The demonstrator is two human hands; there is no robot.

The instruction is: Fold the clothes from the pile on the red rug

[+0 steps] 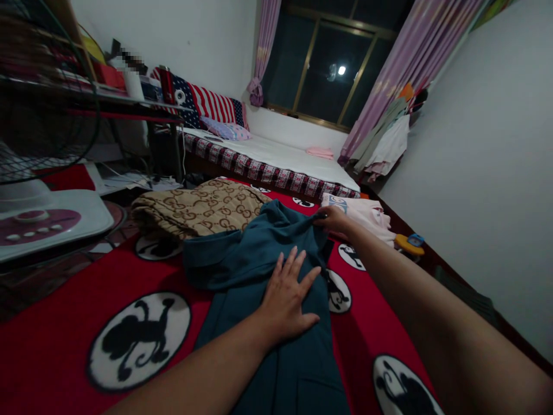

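Observation:
A dark teal garment (242,259), perhaps a shirt or jacket with one sleeve out to the left, lies spread on a red blanket (64,323) with black-and-white round figures. Flat on the cloth, fingers spread, rests my left hand (287,297). Farther off, my right hand (332,220) pinches the garment's upper right edge between thumb and fingers. Behind the sleeve is a folded tan cloth (207,204) with a brown pattern. A pale pink folded garment (367,216) sits just beyond my right hand.
A fan (38,213) with a white base stands at the left, beside a cluttered desk (129,109). Across the back runs a bed (276,153) below a window (328,69). Clothes (389,144) hang by the purple curtain. A yellow stool (409,245) stands at the right.

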